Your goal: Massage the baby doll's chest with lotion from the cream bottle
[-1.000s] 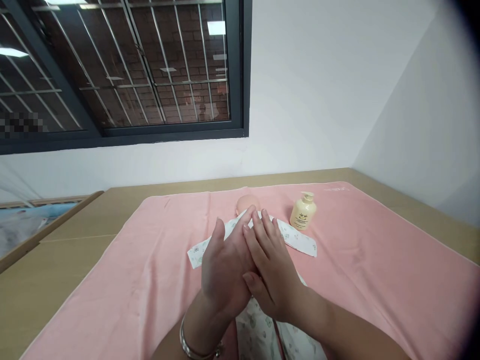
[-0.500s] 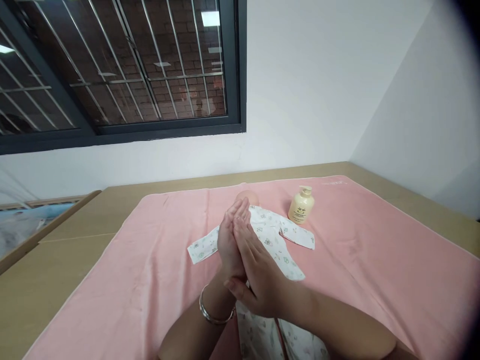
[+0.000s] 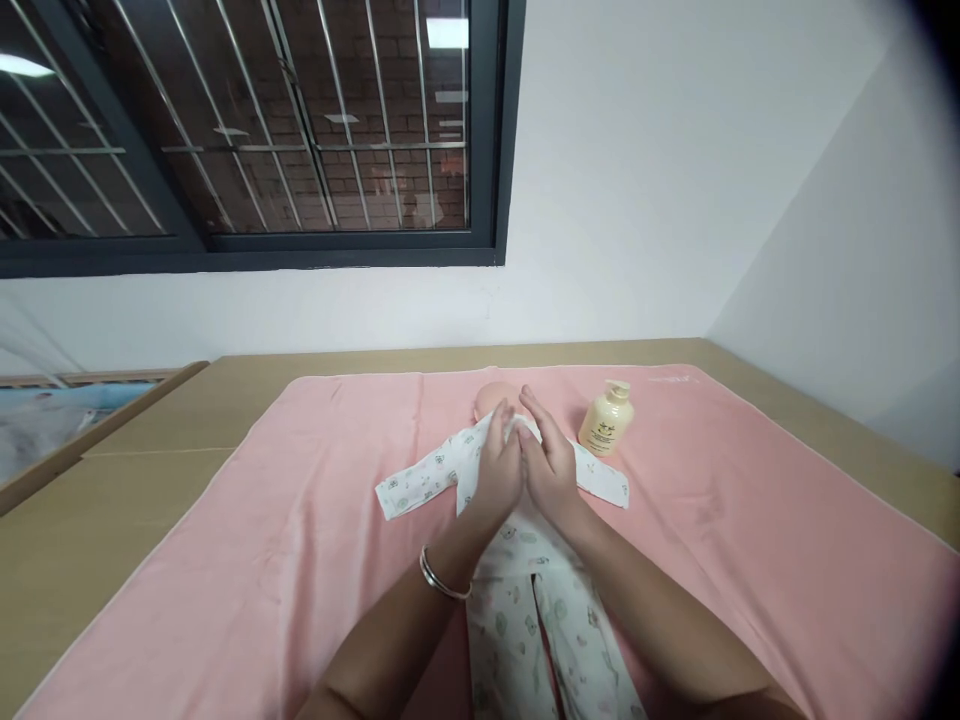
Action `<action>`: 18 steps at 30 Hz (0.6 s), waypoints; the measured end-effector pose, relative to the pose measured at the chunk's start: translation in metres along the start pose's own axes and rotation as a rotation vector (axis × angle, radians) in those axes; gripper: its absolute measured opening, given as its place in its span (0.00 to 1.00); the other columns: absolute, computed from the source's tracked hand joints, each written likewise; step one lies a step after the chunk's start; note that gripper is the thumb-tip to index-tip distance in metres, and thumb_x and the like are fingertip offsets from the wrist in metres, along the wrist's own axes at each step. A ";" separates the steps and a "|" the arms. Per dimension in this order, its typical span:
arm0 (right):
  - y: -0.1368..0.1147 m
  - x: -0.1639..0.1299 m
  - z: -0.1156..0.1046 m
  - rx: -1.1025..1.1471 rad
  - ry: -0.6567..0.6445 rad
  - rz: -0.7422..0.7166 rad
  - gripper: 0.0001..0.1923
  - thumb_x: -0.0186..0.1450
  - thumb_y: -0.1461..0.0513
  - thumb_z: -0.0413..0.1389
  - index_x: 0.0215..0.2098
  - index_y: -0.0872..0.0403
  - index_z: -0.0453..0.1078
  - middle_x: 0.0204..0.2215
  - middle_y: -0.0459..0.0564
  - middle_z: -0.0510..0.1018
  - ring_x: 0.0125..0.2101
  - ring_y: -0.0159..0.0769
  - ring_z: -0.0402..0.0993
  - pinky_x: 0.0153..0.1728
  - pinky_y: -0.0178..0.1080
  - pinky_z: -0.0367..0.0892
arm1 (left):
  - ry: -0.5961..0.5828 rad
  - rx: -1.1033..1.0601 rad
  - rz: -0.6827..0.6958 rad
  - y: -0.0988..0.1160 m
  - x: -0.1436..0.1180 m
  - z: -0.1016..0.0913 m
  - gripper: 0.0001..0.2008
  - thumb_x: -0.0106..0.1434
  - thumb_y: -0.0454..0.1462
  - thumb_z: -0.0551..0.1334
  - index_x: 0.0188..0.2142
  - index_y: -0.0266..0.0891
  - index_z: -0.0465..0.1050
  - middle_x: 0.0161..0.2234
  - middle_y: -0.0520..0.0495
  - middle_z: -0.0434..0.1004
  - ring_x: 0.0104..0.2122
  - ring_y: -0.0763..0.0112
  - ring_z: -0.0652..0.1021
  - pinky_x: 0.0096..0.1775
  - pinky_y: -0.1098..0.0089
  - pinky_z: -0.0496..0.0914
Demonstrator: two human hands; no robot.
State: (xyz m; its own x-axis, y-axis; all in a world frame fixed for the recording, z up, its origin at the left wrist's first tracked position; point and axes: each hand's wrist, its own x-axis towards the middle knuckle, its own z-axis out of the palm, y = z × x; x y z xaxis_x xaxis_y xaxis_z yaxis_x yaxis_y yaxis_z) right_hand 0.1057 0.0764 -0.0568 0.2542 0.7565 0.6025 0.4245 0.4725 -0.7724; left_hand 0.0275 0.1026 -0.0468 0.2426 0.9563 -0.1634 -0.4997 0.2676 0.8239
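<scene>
A baby doll [image 3: 525, 590] in a white printed onesie lies on its back on a pink towel [image 3: 315, 560], its head [image 3: 491, 397] pointing away from me. My left hand [image 3: 499, 468] and my right hand [image 3: 551, 462] rest side by side, palms down, on the doll's chest just below the neck. The fingertips reach the collar. Neither hand holds anything. There is a silver bangle [image 3: 442, 580] on my left wrist. The doll's sleeves spread out to the left [image 3: 412, 487] and right [image 3: 604, 480].
A cream pump bottle [image 3: 606, 421] stands upright on the towel, just right of the doll's head. The towel covers a wooden tabletop [image 3: 112, 500] set against a white wall, under a barred window [image 3: 247, 130]. A second wall closes the right side.
My hands were pressed together and rubbing above the doll. They have since parted, moved forward and come down onto the doll's chest.
</scene>
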 end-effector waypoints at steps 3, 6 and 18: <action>0.041 0.014 0.011 -0.100 -0.152 0.004 0.22 0.67 0.62 0.45 0.58 0.52 0.64 0.55 0.53 0.70 0.56 0.41 0.65 0.57 0.49 0.61 | 0.151 0.425 0.474 -0.010 0.034 -0.026 0.18 0.62 0.38 0.58 0.52 0.40 0.68 0.58 0.43 0.66 0.59 0.61 0.64 0.61 0.62 0.54; 0.073 0.019 0.018 -0.203 -0.400 -0.252 0.22 0.63 0.68 0.46 0.52 0.49 0.70 0.52 0.50 0.74 0.53 0.38 0.68 0.59 0.51 0.56 | 0.268 0.515 0.490 -0.028 0.062 -0.049 0.13 0.63 0.38 0.54 0.43 0.36 0.71 0.45 0.40 0.76 0.47 0.61 0.75 0.51 0.60 0.66; 0.081 -0.002 -0.003 -0.770 -0.546 -0.140 0.27 0.70 0.57 0.42 0.63 0.62 0.57 0.63 0.61 0.57 0.64 0.46 0.46 0.63 0.54 0.40 | 0.327 0.770 0.633 -0.055 0.074 -0.063 0.13 0.66 0.40 0.49 0.35 0.41 0.72 0.37 0.47 0.77 0.40 0.66 0.75 0.45 0.66 0.67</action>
State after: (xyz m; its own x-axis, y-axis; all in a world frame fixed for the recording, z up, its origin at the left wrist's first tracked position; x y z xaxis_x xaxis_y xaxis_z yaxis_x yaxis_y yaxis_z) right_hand 0.1416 0.1120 -0.1195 -0.2003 0.9143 0.3520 0.9253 0.2946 -0.2389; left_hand 0.0204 0.1659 -0.1381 -0.1721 0.9114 0.3739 0.2350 -0.3306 0.9141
